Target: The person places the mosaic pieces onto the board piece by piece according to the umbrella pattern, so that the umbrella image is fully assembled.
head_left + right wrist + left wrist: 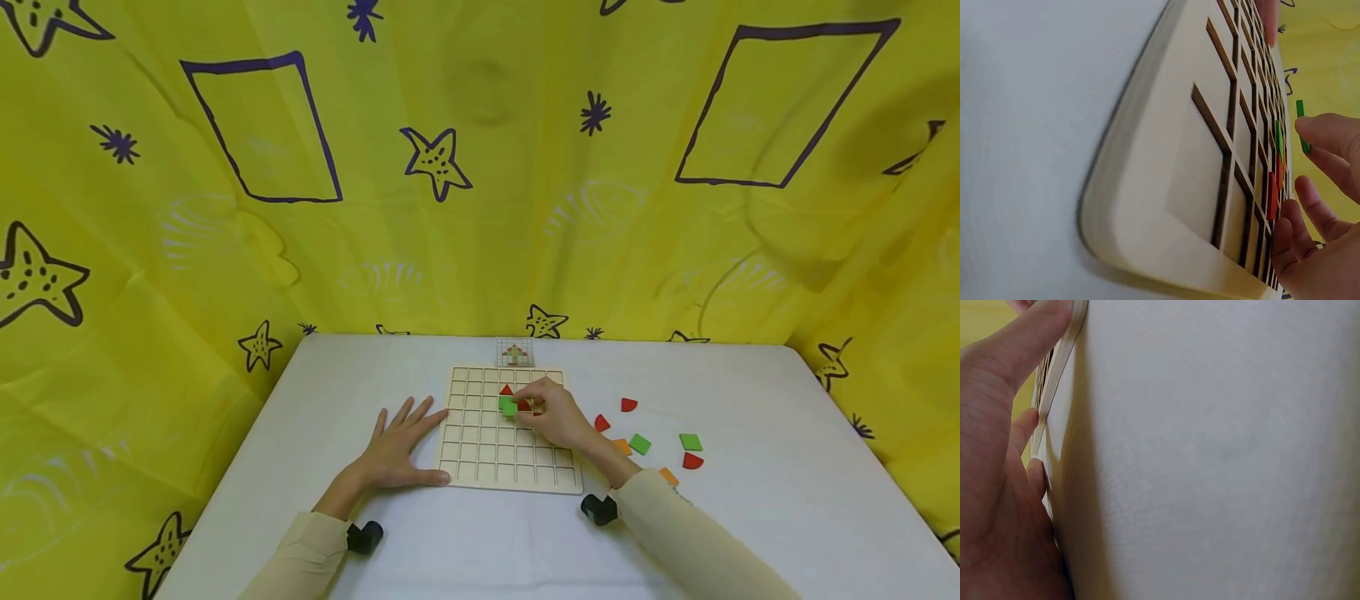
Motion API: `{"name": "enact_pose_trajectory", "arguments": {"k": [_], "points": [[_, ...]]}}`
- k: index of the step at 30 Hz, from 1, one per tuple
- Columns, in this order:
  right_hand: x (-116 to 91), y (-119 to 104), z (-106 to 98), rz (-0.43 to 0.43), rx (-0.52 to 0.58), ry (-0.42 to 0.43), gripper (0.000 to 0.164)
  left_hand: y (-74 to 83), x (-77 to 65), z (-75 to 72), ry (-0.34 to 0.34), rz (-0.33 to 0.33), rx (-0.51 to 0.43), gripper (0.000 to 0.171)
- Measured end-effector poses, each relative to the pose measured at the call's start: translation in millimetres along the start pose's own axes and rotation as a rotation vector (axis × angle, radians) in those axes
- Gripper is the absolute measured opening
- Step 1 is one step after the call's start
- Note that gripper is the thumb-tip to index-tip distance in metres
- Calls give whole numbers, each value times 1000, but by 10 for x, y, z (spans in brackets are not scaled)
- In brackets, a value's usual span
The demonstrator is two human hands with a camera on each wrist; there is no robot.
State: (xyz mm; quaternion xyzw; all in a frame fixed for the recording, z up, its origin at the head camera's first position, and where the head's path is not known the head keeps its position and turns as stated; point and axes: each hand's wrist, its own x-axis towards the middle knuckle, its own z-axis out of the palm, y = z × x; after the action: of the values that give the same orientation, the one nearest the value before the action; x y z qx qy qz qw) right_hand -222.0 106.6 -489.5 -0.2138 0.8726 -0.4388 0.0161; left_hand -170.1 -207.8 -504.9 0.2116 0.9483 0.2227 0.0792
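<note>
A wooden grid board [487,457] lies on the white table. My left hand [393,457] rests beside it with spread fingers, its thumb at the board's near left corner and a fingertip at the left edge. Between thumb and index finger, my right hand [557,417] pinches a green square tile [1302,125], held just above the board in the right wrist view. Another green tile [503,401] sits in the grid, partly covered by the held one. A red triangle tile [507,389] lies behind it, and a red tile [523,406] shows beside it, partly hidden by my fingers.
Right of the board lie loose tiles: red quarter-rounds [628,405], green squares [690,442] and orange pieces [668,477], some near my right forearm. A small pattern card [514,352] stands behind the board. A yellow curtain [480,233] encloses the table's back and sides.
</note>
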Motion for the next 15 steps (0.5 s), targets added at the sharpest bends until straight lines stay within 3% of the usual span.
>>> {"name": "enact_pose_trajectory", "arguments": {"k": [15], "points": [[-7, -23, 96, 22, -47, -2, 20, 22, 4, -10, -10, -11, 1, 102]]}}
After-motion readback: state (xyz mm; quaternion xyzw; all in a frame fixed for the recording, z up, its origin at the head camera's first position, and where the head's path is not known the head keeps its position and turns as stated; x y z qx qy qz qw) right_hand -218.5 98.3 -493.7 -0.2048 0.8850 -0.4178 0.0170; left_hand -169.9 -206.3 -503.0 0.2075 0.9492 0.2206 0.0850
